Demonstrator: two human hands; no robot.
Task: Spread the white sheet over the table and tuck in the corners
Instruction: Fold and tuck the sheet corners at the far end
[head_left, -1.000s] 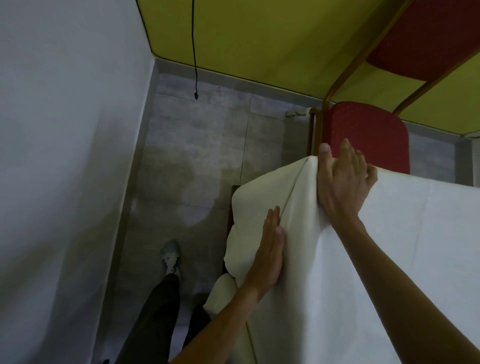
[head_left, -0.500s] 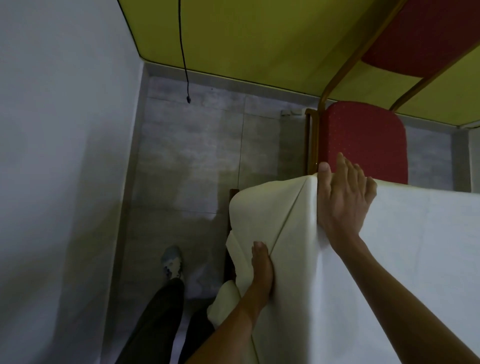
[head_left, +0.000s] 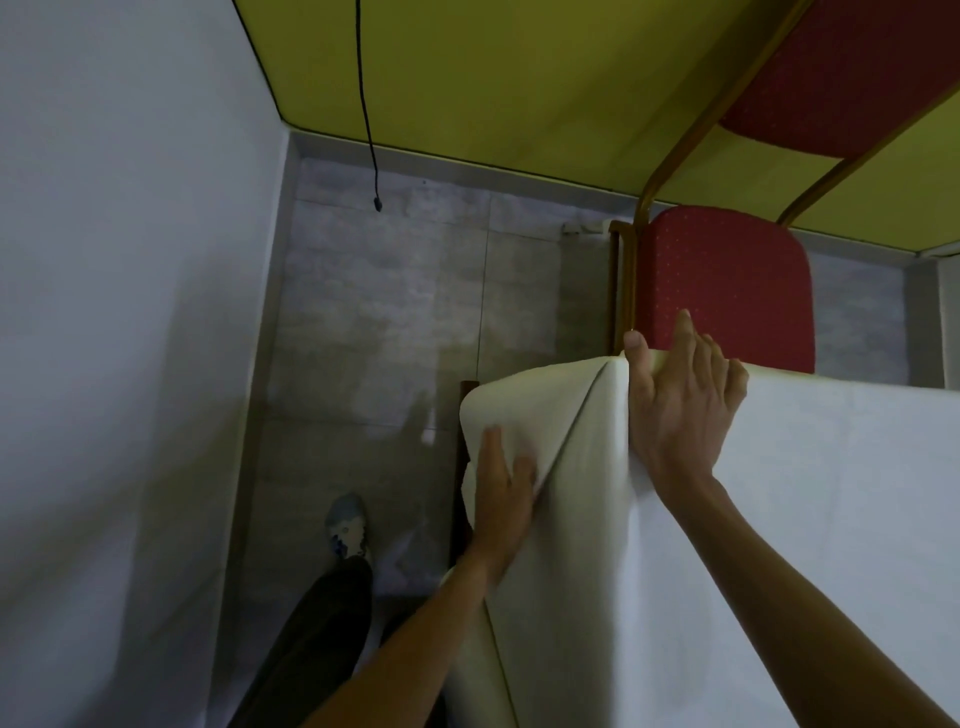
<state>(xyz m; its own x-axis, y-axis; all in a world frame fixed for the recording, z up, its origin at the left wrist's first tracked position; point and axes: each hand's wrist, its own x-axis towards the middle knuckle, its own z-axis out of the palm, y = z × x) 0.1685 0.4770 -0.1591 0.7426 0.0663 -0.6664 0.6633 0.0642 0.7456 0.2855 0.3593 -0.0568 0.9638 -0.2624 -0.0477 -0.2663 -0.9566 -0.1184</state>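
So, the white sheet (head_left: 810, 509) covers the table top on the right half of the view and hangs over the near-left corner. On top it lies flat and smooth, w/ almost no wrinkle. At the corner the cloth makes one diagonal fold line, which runs from the top edge down toward the bottom of the view, and left of this line a loose flap bulges out, cream in colour, a bit darker than the top. Under the flap a thin dark piece of the table (head_left: 459, 499) frame shows; the rest of the table is hidden by the sheet.

The right hand (head_left: 680, 410) lies palm down on the far edge of the sheet, at the corner. Its fingers are spread and stretched, the thumb pointing up along the edge, the tips reaching a bit past the edge. It presses the cloth flat, no grasp.

The left hand (head_left: 501, 493) is lower, on the hanging flap, flat w/ fingers stretched and close together. It pushes the cloth against the side of the table; the fingertips look blurred. It is not closed around anything.

Behind the corner stands a red chair (head_left: 727, 286), just beside the right hand. Below left, on the gray tile floor (head_left: 379, 312), one shoe (head_left: 347, 525) and a dark trouser leg (head_left: 311, 634).
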